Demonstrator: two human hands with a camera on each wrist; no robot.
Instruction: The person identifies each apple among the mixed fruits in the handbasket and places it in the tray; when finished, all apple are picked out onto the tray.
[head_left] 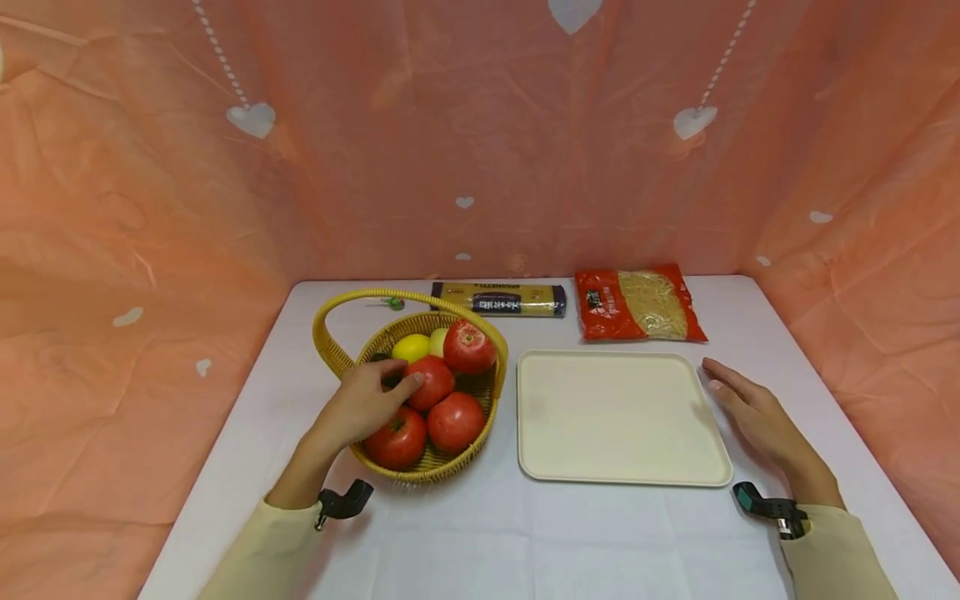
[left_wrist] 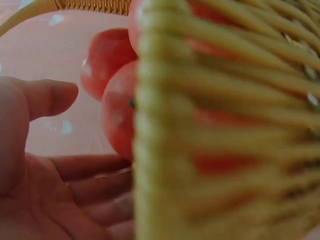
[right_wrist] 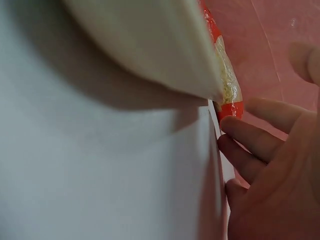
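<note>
In the head view, my left hand (head_left: 365, 402) reaches over the left rim of a yellow wicker basket (head_left: 423, 475). Its thumb and fingers are spread beside a tomato (head_left: 431, 382) in the middle. From the left wrist, the left thumb (left_wrist: 52, 97) stands apart from the fruit, while the fingertips are hidden behind the rim. Two more tomatoes, one at left (head_left: 396, 439) and one at right (head_left: 456, 422), lie nearer the front. Behind them are a lemon (head_left: 411, 348) and a red pomegranate-like fruit (head_left: 469, 347). My right hand (head_left: 757, 417) holds nothing, beside a cream tray (head_left: 622, 417).
At the back of the white-covered table lie a spaghetti packet (head_left: 498, 300) and a red bag of pasta (head_left: 640, 303). A small green item (head_left: 394, 302) is behind the basket, whose tall handle (head_left: 405, 294) arches over the fruit. Pink curtains surround the table.
</note>
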